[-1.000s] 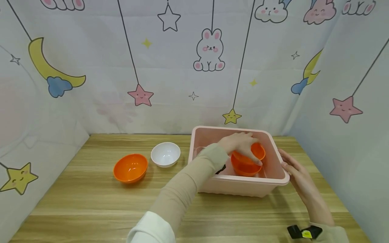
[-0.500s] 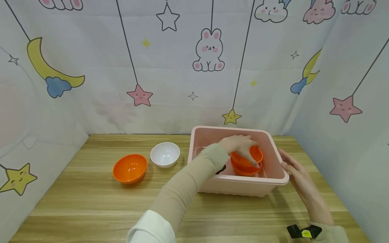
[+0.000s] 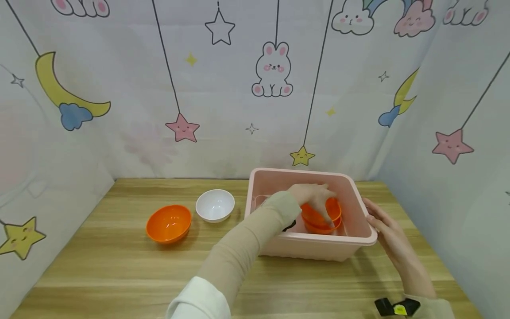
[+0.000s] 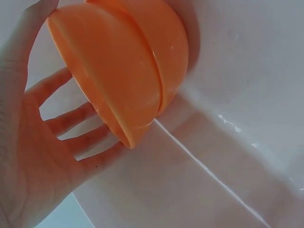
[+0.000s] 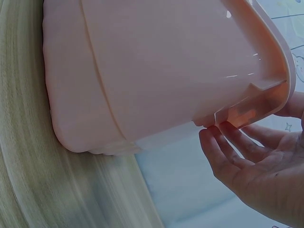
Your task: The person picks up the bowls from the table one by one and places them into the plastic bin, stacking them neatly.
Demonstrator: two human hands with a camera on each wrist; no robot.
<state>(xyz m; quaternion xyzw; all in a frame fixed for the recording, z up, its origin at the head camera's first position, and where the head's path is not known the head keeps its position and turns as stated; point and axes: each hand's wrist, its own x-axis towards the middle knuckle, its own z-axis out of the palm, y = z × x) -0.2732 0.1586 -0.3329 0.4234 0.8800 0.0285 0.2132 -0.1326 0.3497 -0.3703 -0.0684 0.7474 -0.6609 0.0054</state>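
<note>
My left hand (image 3: 314, 197) reaches down into a pink plastic bin (image 3: 318, 248). Its thumb and fingers grip the rim of an orange bowl (image 4: 109, 66), spanning the bowl's mouth. This bowl is tilted in the left wrist view and nests against a second orange bowl (image 4: 168, 47) beneath it. At the bin's right side, my right hand (image 3: 392, 239) holds the rim, fingers (image 5: 232, 137) curled under the lip and thumb over it. The left forearm hides part of the bin's inside.
On the wooden table (image 3: 119, 274), another orange bowl (image 3: 169, 225) sits to the left, with a white bowl (image 3: 215, 207) between it and the bin. Behind stands a white curtain (image 3: 223, 146) printed with stars and bunnies.
The upper orange bowl has shifted slightly left and lower with my left hand, closer over the bowl beneath. My right hand keeps its hold on the bin. The head view has tilted slightly.
</note>
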